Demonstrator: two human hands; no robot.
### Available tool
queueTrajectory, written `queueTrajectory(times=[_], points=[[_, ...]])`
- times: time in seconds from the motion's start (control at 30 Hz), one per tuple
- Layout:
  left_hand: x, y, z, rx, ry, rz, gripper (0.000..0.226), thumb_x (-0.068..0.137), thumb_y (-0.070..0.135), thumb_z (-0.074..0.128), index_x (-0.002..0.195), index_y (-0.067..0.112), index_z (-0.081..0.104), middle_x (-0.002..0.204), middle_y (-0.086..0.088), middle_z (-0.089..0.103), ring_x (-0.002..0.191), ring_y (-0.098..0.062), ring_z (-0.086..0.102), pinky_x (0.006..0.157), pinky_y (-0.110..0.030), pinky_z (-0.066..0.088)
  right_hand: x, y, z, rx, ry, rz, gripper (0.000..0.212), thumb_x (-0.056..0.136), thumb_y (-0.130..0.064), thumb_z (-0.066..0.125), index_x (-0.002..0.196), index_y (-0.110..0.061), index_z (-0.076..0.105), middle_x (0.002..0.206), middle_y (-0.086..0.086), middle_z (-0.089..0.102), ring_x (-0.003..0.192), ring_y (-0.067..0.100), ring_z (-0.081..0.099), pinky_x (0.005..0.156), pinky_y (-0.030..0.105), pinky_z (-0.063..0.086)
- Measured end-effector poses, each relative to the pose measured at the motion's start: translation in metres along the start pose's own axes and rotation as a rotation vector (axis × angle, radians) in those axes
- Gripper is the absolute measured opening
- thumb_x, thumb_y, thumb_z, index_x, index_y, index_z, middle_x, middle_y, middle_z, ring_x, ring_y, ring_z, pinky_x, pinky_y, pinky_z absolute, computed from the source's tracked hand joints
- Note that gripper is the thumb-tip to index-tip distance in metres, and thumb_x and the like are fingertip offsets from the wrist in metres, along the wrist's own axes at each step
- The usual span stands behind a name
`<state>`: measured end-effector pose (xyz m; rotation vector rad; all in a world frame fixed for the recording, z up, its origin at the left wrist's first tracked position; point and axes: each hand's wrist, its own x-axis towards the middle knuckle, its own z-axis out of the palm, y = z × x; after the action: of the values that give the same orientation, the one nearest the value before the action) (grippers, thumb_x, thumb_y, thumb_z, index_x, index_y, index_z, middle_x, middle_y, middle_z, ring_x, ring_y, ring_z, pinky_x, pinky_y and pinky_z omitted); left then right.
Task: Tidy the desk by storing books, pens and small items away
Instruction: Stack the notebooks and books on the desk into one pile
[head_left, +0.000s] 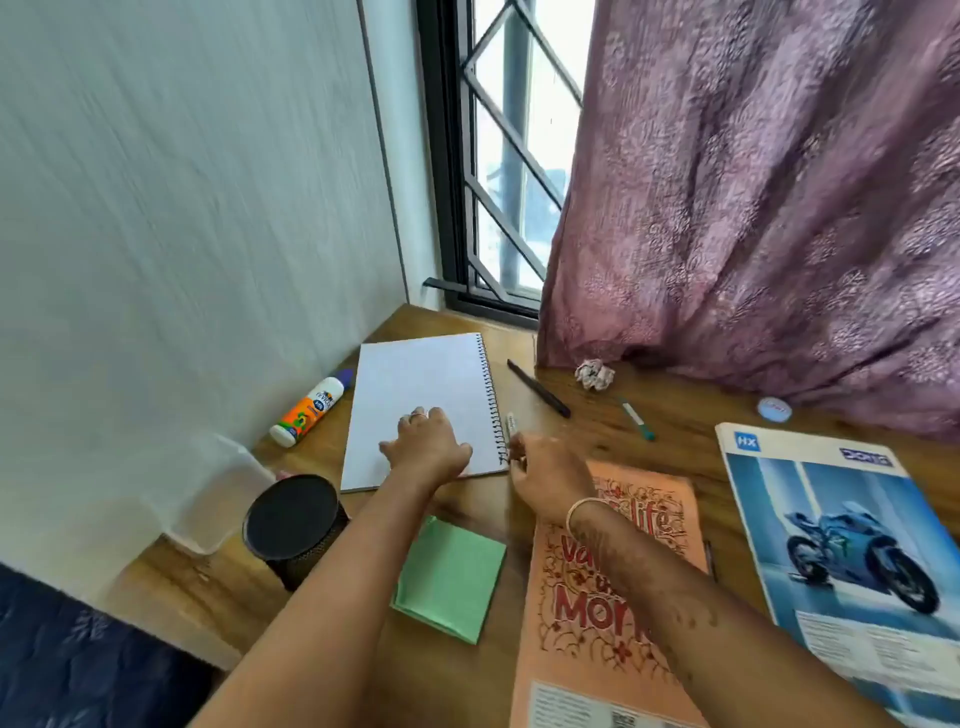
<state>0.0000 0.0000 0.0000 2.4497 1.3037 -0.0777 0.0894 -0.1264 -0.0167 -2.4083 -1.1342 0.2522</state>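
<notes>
A white spiral notebook (415, 384) lies open on the wooden desk (670, 415). My left hand (427, 447) rests flat on its lower part, fingers spread. My right hand (545, 475) hovers just right of the spiral, fingers curled at a white pen (510, 423) lying beside the binding; whether it grips the pen is unclear. A black pen (538, 388) and a green-tipped pen (638, 420) lie further right. An orange lettered book (597, 613) lies under my right forearm, and a motorcycle-cover book (852, 551) sits at the right.
A glue bottle (307, 404) lies by the wall. A black mesh pen holder (293, 527) and a clear plastic box (218, 493) stand at the left. Green sticky notes (449, 577), a crumpled paper ball (595, 374) and a small round tin (774, 409) lie about. A curtain (769, 208) hangs behind.
</notes>
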Motion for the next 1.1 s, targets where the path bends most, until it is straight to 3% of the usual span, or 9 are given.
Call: queueTrajectory(times=[0.27, 0.43, 0.57, 0.67, 0.77, 0.83, 0.9, 0.97, 1.1], points=[[0.018, -0.002, 0.004, 0.059, -0.133, 0.001, 0.061, 0.090, 0.045, 0.051, 0.139, 0.014, 0.034, 0.149, -0.016, 0.026, 0.134, -0.036, 0.027, 0.105, -0.059, 0.033, 0.021, -0.026, 0.017, 0.154, 0.107, 0.282, 0.023, 0.075, -0.032, 0.073, 0.091, -0.015, 0.071, 0.094, 0.005, 0.073, 0.092, 0.025, 0.066, 0.078, 0.031, 0.050], [0.034, -0.005, -0.002, 0.027, -0.182, 0.019, 0.062, 0.093, 0.046, 0.045, 0.139, 0.007, 0.033, 0.146, -0.019, 0.034, 0.134, -0.037, 0.030, 0.108, -0.055, 0.031, 0.031, -0.037, 0.025, 0.743, 0.050, 0.511, 0.036, 0.065, -0.018, 0.082, 0.097, -0.007, 0.070, 0.094, 0.005, 0.074, 0.088, 0.020, 0.069, 0.085, 0.037, 0.056], [0.039, -0.007, -0.021, -0.137, -0.141, 0.017, 0.064, 0.100, 0.050, 0.031, 0.141, 0.001, 0.033, 0.145, -0.023, 0.040, 0.134, -0.037, 0.038, 0.107, -0.043, 0.031, 0.045, -0.049, 0.026, 1.016, 0.034, 0.527, 0.034, 0.067, -0.013, 0.074, 0.100, -0.010, 0.068, 0.096, 0.008, 0.074, 0.090, 0.025, 0.071, 0.087, 0.047, 0.057], [0.040, -0.005, -0.042, -0.278, -0.094, -0.003, 0.075, 0.095, 0.063, 0.031, 0.142, 0.005, 0.035, 0.145, -0.019, 0.044, 0.132, -0.036, 0.043, 0.104, -0.042, 0.036, 0.044, -0.067, 0.011, 1.151, 0.010, 0.479, 0.020, 0.084, -0.001, 0.062, 0.095, -0.017, 0.060, 0.096, 0.007, 0.070, 0.086, 0.022, 0.069, 0.082, 0.045, 0.058], [0.046, 0.000, -0.068, -0.359, -0.053, -0.008, 0.084, 0.087, 0.071, 0.038, 0.143, 0.008, 0.036, 0.143, -0.016, 0.048, 0.130, -0.034, 0.045, 0.099, -0.041, 0.039, 0.040, -0.082, 0.000, 1.244, -0.024, 0.357, 0.021, 0.091, 0.000, 0.055, 0.096, -0.020, 0.057, 0.094, 0.004, 0.067, 0.077, 0.017, 0.066, 0.064, 0.033, 0.059], [0.050, 0.005, -0.088, -0.393, -0.028, -0.001, 0.086, 0.081, 0.071, 0.048, 0.140, 0.008, 0.042, 0.139, -0.015, 0.052, 0.126, -0.033, 0.049, 0.098, -0.041, 0.042, 0.037, -0.094, -0.007, 1.255, -0.025, 0.265, 0.023, 0.092, -0.001, 0.056, 0.099, -0.023, 0.057, 0.094, 0.003, 0.067, 0.080, 0.016, 0.066, 0.066, 0.033, 0.059], [0.052, 0.009, -0.107, -0.414, 0.002, 0.020, 0.072, 0.077, 0.062, 0.059, 0.125, 0.009, 0.055, 0.126, -0.013, 0.062, 0.111, -0.030, 0.058, 0.089, -0.036, 0.049, 0.033, -0.107, -0.013, 1.230, -0.029, 0.169, 0.024, 0.093, -0.003, 0.056, 0.103, -0.025, 0.056, 0.091, 0.001, 0.066, 0.081, 0.015, 0.064, 0.070, 0.035, 0.058], [0.049, 0.010, -0.124, -0.414, 0.043, 0.064, 0.039, 0.081, 0.041, 0.060, 0.103, 0.008, 0.061, 0.112, -0.013, 0.067, 0.095, -0.027, 0.062, 0.075, -0.030, 0.048, 0.030, -0.121, -0.018, 1.195, -0.025, 0.089, 0.026, 0.094, -0.002, 0.055, 0.109, -0.023, 0.055, 0.088, -0.001, 0.065, 0.079, 0.012, 0.063, 0.070, 0.035, 0.057], [0.033, 0.009, -0.147, -0.468, 0.157, 0.049, 0.035, 0.091, 0.016, 0.044, 0.122, 0.003, 0.056, 0.125, -0.019, 0.060, 0.115, -0.035, 0.056, 0.092, -0.035, 0.045, 0.024, -0.138, -0.028, 1.108, 0.019, -0.013, 0.028, 0.095, -0.006, 0.054, 0.116, -0.025, 0.056, 0.092, -0.002, 0.066, 0.076, 0.008, 0.063, 0.065, 0.029, 0.057]])
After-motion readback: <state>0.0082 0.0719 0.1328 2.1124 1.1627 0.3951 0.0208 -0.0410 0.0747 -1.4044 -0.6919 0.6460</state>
